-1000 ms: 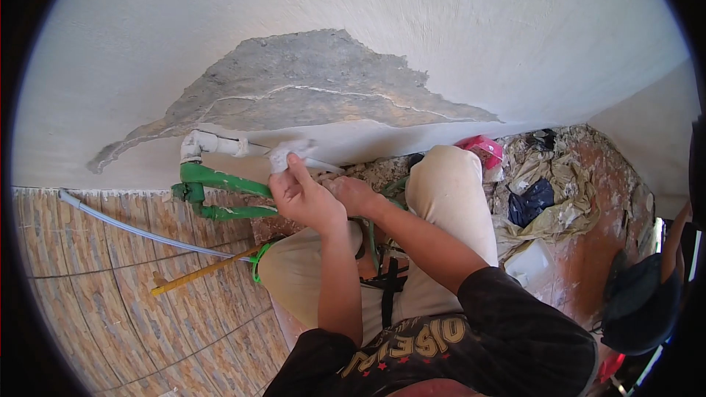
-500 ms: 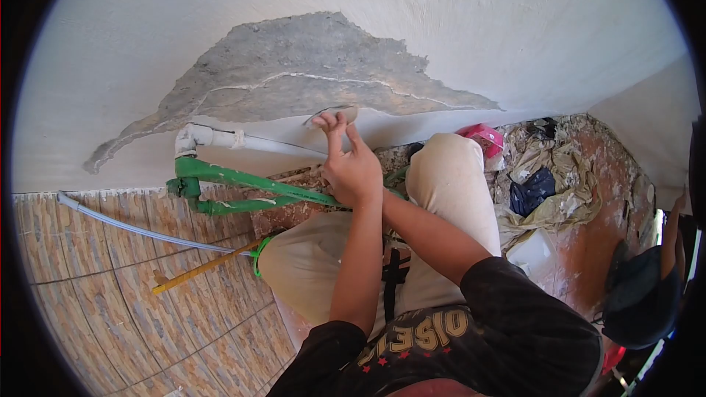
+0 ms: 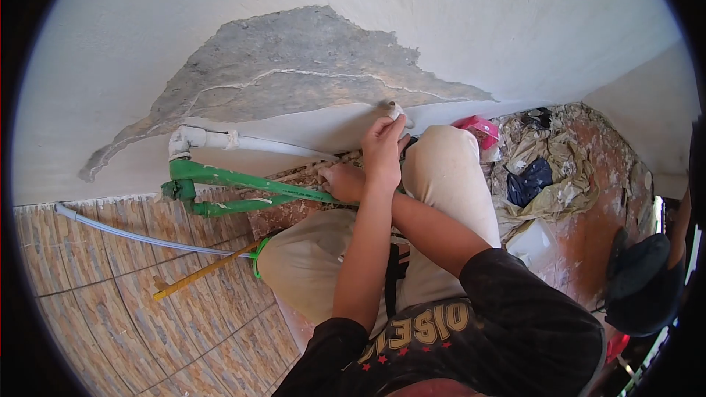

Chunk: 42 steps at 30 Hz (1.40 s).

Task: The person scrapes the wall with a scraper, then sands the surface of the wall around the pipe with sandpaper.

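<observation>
My left hand is raised to the lower wall, fingers pinched around a small curved pale sheet that looks like sandpaper. The sheet is at the lower edge of a rough grey patch on the white wall, with a thin white crack line running across the patch. My right arm crosses beneath the left forearm. My right hand is low beside the green pipe, partly hidden by it, so its grip does not show.
A white pipe elbow joins the green pipes near the wall. To the left are patterned tiles, a thin grey hose and a yellow stick. On the right lie a pink bag, a dark plastic bag and another person.
My left hand has moved right along the wall with the pale sheet. My right hand, hidden before, now shows beside the green pipe. The view has shifted slightly.
</observation>
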Motion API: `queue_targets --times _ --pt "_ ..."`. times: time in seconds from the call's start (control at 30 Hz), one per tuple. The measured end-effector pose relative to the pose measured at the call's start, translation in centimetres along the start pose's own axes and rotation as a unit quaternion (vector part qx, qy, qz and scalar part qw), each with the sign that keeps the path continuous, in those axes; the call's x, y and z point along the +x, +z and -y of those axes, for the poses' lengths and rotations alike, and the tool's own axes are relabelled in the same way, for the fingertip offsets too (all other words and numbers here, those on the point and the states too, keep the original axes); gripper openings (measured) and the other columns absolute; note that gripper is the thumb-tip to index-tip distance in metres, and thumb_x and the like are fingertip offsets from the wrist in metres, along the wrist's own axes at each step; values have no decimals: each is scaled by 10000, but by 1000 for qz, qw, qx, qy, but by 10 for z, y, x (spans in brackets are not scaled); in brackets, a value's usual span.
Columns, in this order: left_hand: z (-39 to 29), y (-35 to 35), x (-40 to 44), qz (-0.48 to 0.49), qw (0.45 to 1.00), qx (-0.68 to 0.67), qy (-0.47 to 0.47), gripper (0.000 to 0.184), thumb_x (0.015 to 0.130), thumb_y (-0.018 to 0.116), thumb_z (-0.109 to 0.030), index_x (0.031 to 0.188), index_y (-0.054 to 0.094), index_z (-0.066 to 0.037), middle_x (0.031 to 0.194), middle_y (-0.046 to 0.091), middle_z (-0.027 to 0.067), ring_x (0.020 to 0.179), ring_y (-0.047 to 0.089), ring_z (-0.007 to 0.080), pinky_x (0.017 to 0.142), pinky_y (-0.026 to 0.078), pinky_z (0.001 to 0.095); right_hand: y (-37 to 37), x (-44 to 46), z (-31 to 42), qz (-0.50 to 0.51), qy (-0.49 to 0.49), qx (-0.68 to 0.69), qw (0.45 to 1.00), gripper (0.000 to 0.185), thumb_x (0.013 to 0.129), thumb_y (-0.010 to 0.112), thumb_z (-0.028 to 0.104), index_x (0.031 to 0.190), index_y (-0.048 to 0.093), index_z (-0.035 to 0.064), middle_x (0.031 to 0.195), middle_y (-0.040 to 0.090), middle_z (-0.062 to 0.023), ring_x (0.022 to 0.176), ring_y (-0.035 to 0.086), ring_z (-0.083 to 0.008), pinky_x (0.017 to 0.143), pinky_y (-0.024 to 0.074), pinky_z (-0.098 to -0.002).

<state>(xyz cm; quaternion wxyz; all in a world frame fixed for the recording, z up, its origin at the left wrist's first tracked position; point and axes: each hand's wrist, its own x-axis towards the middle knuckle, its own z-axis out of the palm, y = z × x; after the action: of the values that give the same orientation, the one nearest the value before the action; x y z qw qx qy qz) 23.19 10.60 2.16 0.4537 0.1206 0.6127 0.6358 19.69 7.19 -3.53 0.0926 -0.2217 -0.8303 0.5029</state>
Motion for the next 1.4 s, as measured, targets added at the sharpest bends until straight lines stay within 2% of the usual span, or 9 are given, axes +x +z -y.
queue_targets --times 0.17,0.3,0.5,0.53,0.63,0.73,0.97,1.17,1.4 --pt "-9 8 -4 50 996 -64 30 142 924 644 -115 1007 567 -29 985 635 56 908 626 150 845 501 303 -12 -1 -1 44 54 -17 997 213 841 639 245 888 600 41 848 651 -176 808 634 -352 729 487 -469" --pt "-23 -26 -27 70 976 -197 65 168 955 588 -95 1101 526 -40 1080 619 88 977 624 202 891 504 365 15 14 -12 -38 -70 117 990 254 885 601 280 915 617 29 865 637 -136 814 622 -293 734 492 -409" --pt "-47 -98 -62 85 989 -53 110 221 977 525 -55 1191 510 2 1162 609 100 1038 608 199 902 500 369 41 40 -42 -168 -254 313 899 337 952 545 332 955 644 10 892 616 -77 823 603 -205 742 500 -320" --pt "-49 -111 -67 90 989 -51 106 221 977 525 -55 1191 510 2 1162 609 100 1038 608 199 902 500 369 27 30 -29 -175 -251 313 899 337 952 545 332 955 644 10 892 616 -77 823 603 -205 742 500 -320" --pt "-51 -134 -76 6 986 92 142 241 972 540 -49 1199 521 30 1157 619 118 1015 605 150 838 509 282 -54 -20 42 9 108 581 806 448 995 483 412 1063 645 -1 975 640 -87 913 598 -175 811 487 -309" --pt "-49 -141 -85 -17 954 233 188 245 950 580 -42 1177 541 41 1122 627 114 977 614 135 830 505 268 -72 -46 61 18 60 480 875 474 982 509 433 1157 618 6 1052 639 -96 959 593 -179 855 478 -318" --pt "-54 -112 -88 162 939 251 167 263 913 634 -33 1164 580 24 1017 610 74 863 603 114 741 516 251 -98 -128 53 6 73 546 835 314 947 620 203 1181 583 -3 1142 616 -86 1032 601 -154 878 525 -306" --pt "-91 -76 -82 246 902 289 205 347 866 683 -43 1195 581 -7 953 529 53 718 550 89 592 474 221 -123 -157 58 -108 109 578 802 246 947 612 142 1130 604 -22 1032 653 -93 971 650 -165 834 570 -292" --pt "-15 -71 -45 224 837 347 360 308 875 640 -159 1153 601 -31 1053 518 121 788 527 207 713 451 334 -156 -151 -57 -560 91 546 616 247 970 550 115 1164 562 -38 1104 640 -149 986 650 -249 907 550 -362"
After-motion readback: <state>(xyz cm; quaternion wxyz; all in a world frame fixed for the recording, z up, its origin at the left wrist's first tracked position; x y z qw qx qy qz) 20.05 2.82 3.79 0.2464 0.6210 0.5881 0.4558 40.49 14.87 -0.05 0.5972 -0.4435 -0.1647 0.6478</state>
